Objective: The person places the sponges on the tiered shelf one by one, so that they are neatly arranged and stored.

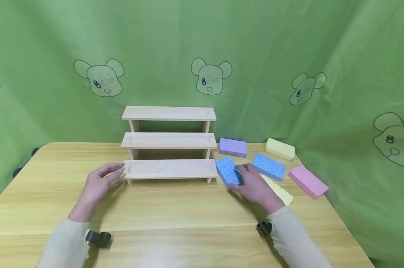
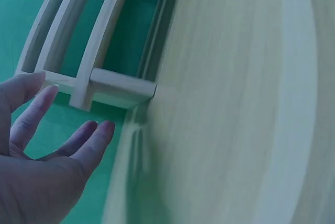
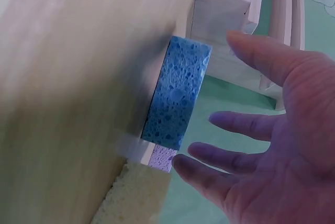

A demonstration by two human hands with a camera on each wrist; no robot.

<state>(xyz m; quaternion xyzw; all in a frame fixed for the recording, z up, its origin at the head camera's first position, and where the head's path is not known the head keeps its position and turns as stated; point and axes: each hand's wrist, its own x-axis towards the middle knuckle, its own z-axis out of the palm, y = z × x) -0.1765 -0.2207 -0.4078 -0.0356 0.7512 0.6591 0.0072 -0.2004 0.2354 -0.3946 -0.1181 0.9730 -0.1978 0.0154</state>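
A three-tier wooden shelf (image 1: 170, 169) stands at the middle back of the table. Close to the left end of its lowest tier is my left hand (image 1: 101, 181), fingers loosely bent with nothing in them; the left wrist view shows them spread beside the shelf's end (image 2: 123, 88). Over a blue sponge (image 1: 226, 168) right of the shelf hovers my right hand (image 1: 253, 185). In the right wrist view, its thumb and fingers (image 3: 243, 124) are spread, with a gap between them and that sponge (image 3: 177, 93). A pale yellow sponge (image 1: 284, 194) lies partly hidden behind the right hand.
Farther right lie a second blue sponge (image 1: 269, 166), a pink sponge (image 1: 308, 181) and another pale yellow sponge (image 1: 280, 149). A purple sponge (image 1: 233, 147) sits by the shelf's right side. Green curtain (image 1: 255, 44) hangs behind and to the right of the wooden table (image 1: 175, 223).
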